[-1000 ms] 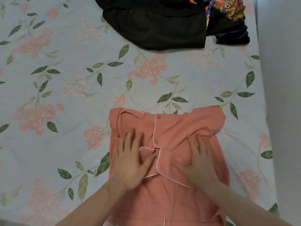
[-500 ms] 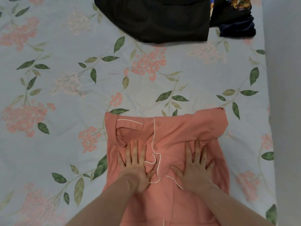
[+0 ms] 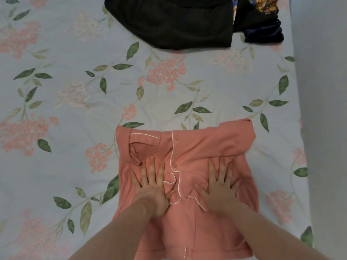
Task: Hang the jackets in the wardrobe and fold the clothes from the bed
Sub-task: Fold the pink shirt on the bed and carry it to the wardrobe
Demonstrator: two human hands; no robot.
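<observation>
Head cam looks straight down at the bed (image 3: 78, 113), which has a pale blue sheet printed with pink flowers and green leaves. A salmon-pink pajama top (image 3: 189, 228) with white piping and small buttons lies partly folded near the bottom edge of the view, sleeves tucked in. Both hands are pressed flat on it: left hand (image 3: 153, 186) on the left half just beside the button placket, right hand (image 3: 220, 186) on the right half under the folded-over sleeve. Neither grip is closed on anything, fingers are straight and spread, palms down on the cloth. Up at the far end of the bed sits a black garment (image 3: 172, 21), with a dark navy piece (image 3: 262, 32) and something with a colourful print (image 3: 266, 4) right beside it.
</observation>
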